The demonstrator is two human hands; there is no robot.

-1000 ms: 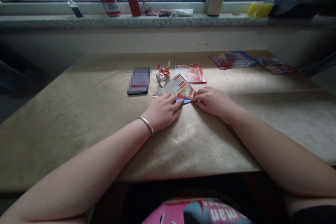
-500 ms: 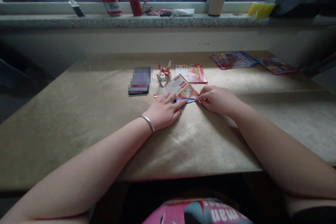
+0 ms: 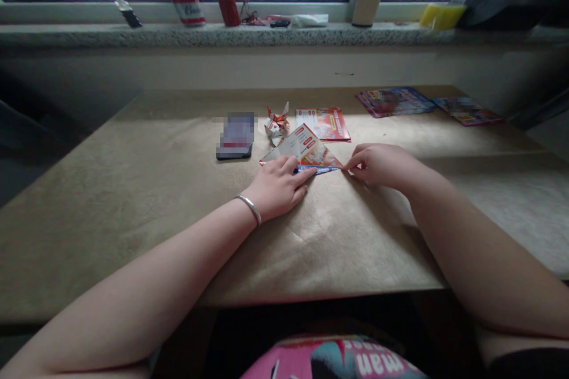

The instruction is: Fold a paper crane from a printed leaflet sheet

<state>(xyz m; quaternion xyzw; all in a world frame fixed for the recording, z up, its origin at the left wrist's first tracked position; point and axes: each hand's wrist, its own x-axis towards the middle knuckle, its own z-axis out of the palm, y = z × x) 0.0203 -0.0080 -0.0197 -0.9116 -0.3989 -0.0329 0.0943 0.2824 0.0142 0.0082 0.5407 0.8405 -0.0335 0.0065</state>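
A printed sheet of paper (image 3: pixel 311 148), folded into a triangle, lies on the table with its peak pointing away from me. A narrow blue strip shows along its near edge. My left hand (image 3: pixel 280 186), a silver bangle at the wrist, rests on the left and middle of that edge, fingers apart and index stretched along the blue strip. At the far right corner, the thumb and index of my right hand (image 3: pixel 373 167) pinch the paper tip. Just behind the sheet stands a folded paper figure (image 3: pixel 277 123) with pointed ends, beside a small stack of printed flyers (image 3: pixel 329 124).
A phone (image 3: pixel 236 135) lies left of the paper figure. Colourful leaflets (image 3: pixel 395 100) are at the back right of the table (image 3: pixel 133 207). On the windowsill (image 3: pixel 275 37) stand a red can (image 3: pixel 184 0), a red lighter (image 3: pixel 229 9) and a yellow object (image 3: pixel 442 16).
My right hand has slid a little to the right along the folded edge, to the corner tip. The left hand has stayed in place on the paper.
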